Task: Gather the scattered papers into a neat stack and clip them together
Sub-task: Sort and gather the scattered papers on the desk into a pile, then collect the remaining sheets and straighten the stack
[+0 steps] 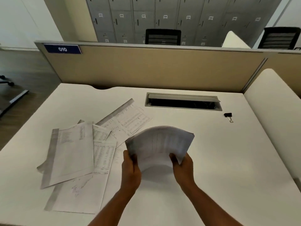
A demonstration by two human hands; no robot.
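Above the middle of the white desk [228,160] I hold a bundle of printed sheets [161,142], blurred and bowed upward. My left hand [130,168] grips its left near corner and my right hand [182,167] grips its right near corner. Several more printed sheets [73,152] lie scattered and overlapping on the desk to the left, and one long sheet [128,118] reaches toward the back. A black binder clip [228,116] lies alone at the far right of the desk, well away from both hands.
An open cable tray slot [183,101] is set into the desk at the back. A beige partition [146,69] closes the far edge and a white side panel [273,111] the right. Grey lockers and two black chairs stand beyond.
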